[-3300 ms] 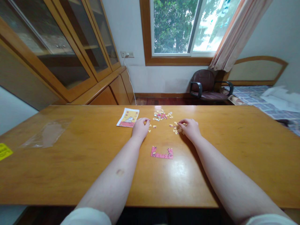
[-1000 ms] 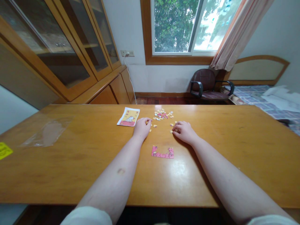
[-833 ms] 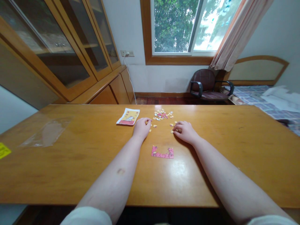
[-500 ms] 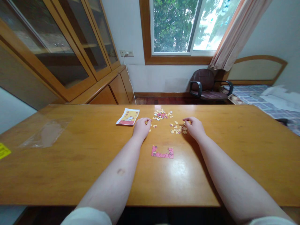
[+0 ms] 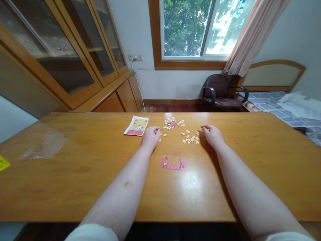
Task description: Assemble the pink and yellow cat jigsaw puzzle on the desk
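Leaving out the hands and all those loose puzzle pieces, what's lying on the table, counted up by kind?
Partly joined puzzle: 1
Picture sheet: 1
Clear plastic wrapper: 1
Yellow label: 1
Total: 4

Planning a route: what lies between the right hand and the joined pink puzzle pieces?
Loose, mostly yellow pieces lie beside the right hand, then bare tabletop towards the joined pink pieces, in the head view.

White sleeves (image 5: 93, 232) ending near the elbows — forearms bare, hands bare — no gloves
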Tool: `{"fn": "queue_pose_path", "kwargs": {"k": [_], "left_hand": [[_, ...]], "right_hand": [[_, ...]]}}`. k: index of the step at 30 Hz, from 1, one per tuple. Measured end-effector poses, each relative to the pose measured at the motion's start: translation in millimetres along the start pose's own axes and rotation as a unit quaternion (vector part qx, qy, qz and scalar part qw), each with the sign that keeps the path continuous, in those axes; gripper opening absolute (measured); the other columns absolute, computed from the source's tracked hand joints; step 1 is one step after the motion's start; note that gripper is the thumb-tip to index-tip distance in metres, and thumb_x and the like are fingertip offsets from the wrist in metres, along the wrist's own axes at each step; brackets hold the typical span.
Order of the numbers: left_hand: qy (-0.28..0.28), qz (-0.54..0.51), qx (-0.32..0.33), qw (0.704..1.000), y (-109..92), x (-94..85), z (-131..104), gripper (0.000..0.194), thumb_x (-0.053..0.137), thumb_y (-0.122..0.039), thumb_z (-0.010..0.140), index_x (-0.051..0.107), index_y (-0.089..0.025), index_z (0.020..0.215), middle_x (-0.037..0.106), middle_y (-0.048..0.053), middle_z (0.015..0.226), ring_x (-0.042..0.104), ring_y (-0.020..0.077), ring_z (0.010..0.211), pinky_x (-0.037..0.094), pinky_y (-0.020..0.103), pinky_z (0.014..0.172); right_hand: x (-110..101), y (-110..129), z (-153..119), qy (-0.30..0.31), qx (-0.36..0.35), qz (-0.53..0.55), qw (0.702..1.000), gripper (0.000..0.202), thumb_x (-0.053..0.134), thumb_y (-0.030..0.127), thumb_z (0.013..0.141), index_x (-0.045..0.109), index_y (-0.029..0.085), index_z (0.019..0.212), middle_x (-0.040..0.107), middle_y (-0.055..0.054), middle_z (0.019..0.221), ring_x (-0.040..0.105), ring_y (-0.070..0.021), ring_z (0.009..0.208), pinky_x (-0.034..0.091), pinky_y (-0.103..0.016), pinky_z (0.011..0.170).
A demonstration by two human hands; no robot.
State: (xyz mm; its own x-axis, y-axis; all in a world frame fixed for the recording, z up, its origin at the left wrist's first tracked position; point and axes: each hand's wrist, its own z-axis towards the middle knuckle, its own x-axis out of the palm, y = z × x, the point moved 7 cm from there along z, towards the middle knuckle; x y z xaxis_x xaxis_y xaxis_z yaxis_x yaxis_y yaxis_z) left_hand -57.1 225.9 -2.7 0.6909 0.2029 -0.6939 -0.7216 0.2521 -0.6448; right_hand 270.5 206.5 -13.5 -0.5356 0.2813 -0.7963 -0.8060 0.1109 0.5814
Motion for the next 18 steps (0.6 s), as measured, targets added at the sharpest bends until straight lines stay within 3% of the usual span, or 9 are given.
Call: {"fn": "queue_pose_path", "kwargs": {"k": [4,7,13,18], "left_hand": [[-0.005,-0.002,-0.001,1.000,-1.4,-1.4,-0.5,0.022,0.048,-0.023,0.082,0.069,-0.021,0.083,0.071,0.005,0.094,0.061,0.0218,0.096,0.045,0.035,0.091],[-0.004,-0.001,-0.002,1.000,-2.3,-1.7,-0.8,0.022,0.047,-0.023,0.083,0.069,-0.020,0.083,0.071,0.005,0.094,0.061,0.0219,0.096,0.045,0.035,0.091],[0.001,0.013,0.003,1.000,-3.1,-1.0,-1.0,0.023,0.047,-0.023,0.083,0.069,-0.020,0.084,0.071,0.005,0.094,0.061,0.0220,0.096,0.045,0.035,0.090],[0.017,0.052,0.046,0.997,-13.8,4.3,-4.5,0.023,0.047,-0.025,0.084,0.070,-0.021,0.085,0.071,0.005,0.093,0.061,0.0216,0.095,0.045,0.035,0.090]], "right_hand": [[18.0,7.2,-0.1,0.054,-0.087,-0.047,0.994,0.038,0.044,0.008,0.077,0.073,0.021,0.098,0.070,-0.005,0.108,0.061,-0.0188,0.103,0.044,-0.029,0.091],[25.3,9.9,-1.5,0.088,-0.125,-0.094,0.984,0.038,0.046,0.007,0.075,0.075,0.025,0.092,0.070,-0.002,0.107,0.061,-0.0176,0.102,0.044,-0.027,0.090],[22.1,9.4,-0.6,0.082,-0.105,-0.166,0.977,0.028,0.049,0.021,0.084,0.074,0.025,0.097,0.069,-0.006,0.107,0.062,-0.0211,0.098,0.045,-0.030,0.083],[23.9,6.5,1.2,0.083,-0.079,-0.179,0.977,0.026,0.051,0.024,0.085,0.074,0.024,0.098,0.069,-0.007,0.103,0.062,-0.0216,0.094,0.045,-0.030,0.080]]}}
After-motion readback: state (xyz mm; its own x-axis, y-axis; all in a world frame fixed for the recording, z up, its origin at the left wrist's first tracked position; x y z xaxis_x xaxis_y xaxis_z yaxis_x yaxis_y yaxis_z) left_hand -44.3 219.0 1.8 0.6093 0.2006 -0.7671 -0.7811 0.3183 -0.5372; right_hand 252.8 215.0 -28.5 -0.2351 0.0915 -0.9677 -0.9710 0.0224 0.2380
